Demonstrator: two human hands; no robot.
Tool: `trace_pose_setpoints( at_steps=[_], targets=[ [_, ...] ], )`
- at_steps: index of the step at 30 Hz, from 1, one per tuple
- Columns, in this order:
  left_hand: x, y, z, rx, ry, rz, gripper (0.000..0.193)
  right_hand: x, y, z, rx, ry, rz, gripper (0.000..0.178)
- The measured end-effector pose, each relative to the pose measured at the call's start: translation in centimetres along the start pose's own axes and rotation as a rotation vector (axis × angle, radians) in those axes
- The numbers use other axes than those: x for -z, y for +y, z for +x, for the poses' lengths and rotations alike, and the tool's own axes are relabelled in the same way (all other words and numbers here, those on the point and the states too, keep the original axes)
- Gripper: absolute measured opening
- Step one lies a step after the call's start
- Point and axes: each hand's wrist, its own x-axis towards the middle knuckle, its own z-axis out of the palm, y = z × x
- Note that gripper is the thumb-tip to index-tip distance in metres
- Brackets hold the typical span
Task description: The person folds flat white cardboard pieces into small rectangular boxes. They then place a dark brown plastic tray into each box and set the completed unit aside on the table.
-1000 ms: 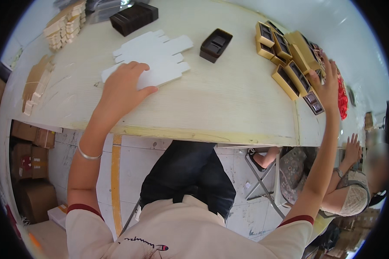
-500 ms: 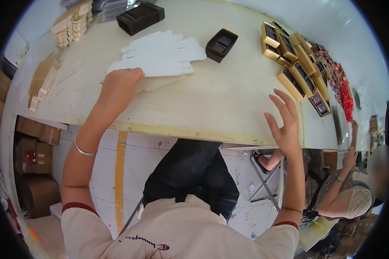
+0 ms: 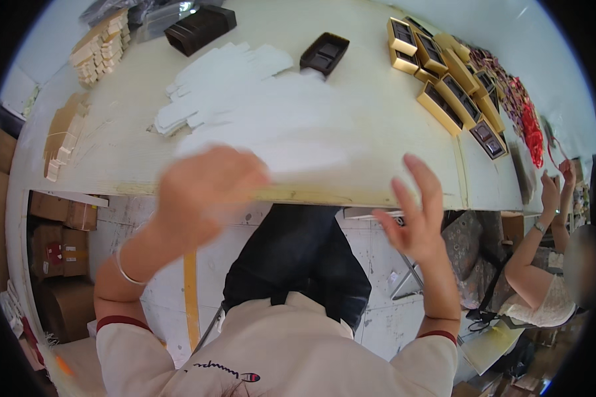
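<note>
My left hand [image 3: 202,188] is at the near edge of the desk [image 3: 377,159]. It is blurry, and it holds a white flat card sheet [image 3: 271,129] that is blurry too. The fingers are curled on the near end of the sheet. My right hand [image 3: 414,212] is up in the air just in front of the desk edge. It is wide, with the fingers spread, and it holds nothing.

A bit farther on the desk lies a pile of white flat cards [image 3: 218,83], to the left of the middle. Past it sits a dark brown tray [image 3: 324,53]. At the far left is a stack of tan cards [image 3: 99,46], and beside it a dark brown box [image 3: 200,28]. On the far right stand gold boxes [image 3: 444,79] in a row.

Down on the left, under the desk, are brown cartons [image 3: 56,231]. On the right, another person's arms [image 3: 543,218] are lifted.
</note>
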Motion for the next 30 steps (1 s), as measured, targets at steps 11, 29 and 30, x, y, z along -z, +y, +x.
trace_pose_setpoints(
  at_steps=[11,29,30],
  targets=[
    [-8.0,4.0,0.0,0.271,-0.149,-0.299,0.017,-5.0,-2.0,-3.0,-0.202,-0.089,-0.052,0.032],
    [-8.6,2.7,1.6,0.193,-0.259,-0.14,0.017,-3.8,-0.3,1.7,-0.568,-0.573,0.336,0.012],
    [-8.0,3.5,1.7,0.197,-0.182,-0.014,0.02,-3.6,-0.5,2.0,-0.674,-0.581,0.395,0.014]
  ],
)
